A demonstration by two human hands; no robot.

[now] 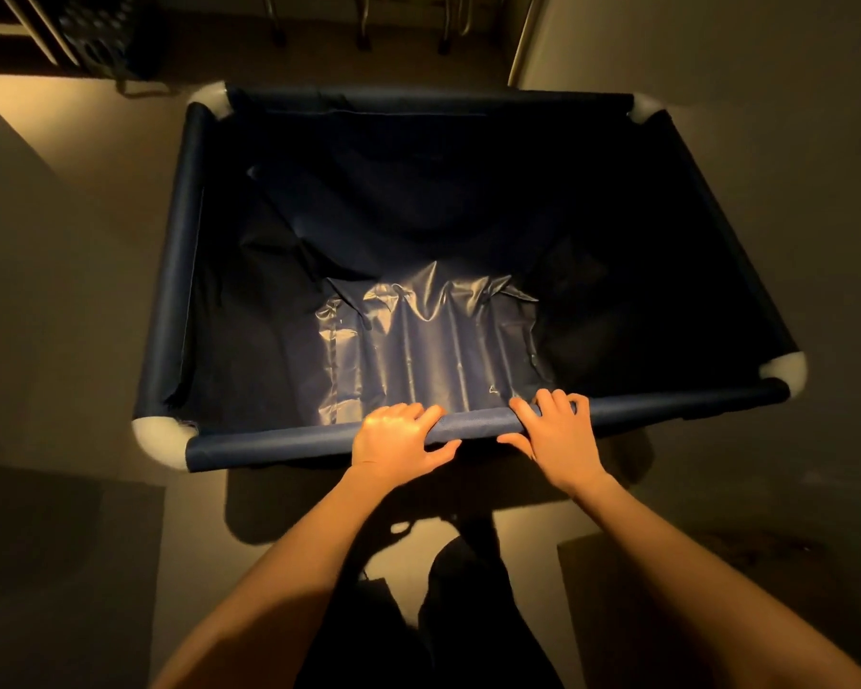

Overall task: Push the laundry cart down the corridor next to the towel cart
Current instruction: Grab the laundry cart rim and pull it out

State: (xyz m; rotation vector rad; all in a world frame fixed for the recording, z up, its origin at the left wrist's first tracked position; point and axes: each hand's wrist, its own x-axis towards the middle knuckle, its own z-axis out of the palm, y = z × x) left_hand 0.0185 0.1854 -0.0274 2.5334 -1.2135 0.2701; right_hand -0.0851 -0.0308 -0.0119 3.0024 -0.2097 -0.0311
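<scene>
Two bare forearms reach forward from the bottom of the head view; left hand [397, 442] and right hand [557, 435] are both wrapped over the near rail [279, 442] of the laundry cart [180, 271], fingers curled over the top and thumbs underneath, close together near the rail's middle; both grips look closed on the rail, firm enough to push. The cart sits directly ahead of the person, a dark blue fabric bin on a tube frame with pale corner fittings [157, 437]; the bin looks empty apart from a shiny liner [418, 340] at the bottom, though the dim light makes that uncertain. Step in hand: pushing stage, hands set, cart pointed down the passage; the towel cart is not identifiable from here. Next move likely calls for even forward pressure from both hands and steering to keep the far corners off the sides. Around: right wall [741, 92] runs very close to the far right corner; a dark perforated crate [100, 32] sits far left; metal legs [364, 22] of some furniture stand straight ahead beyond the cart and may block the path.
</scene>
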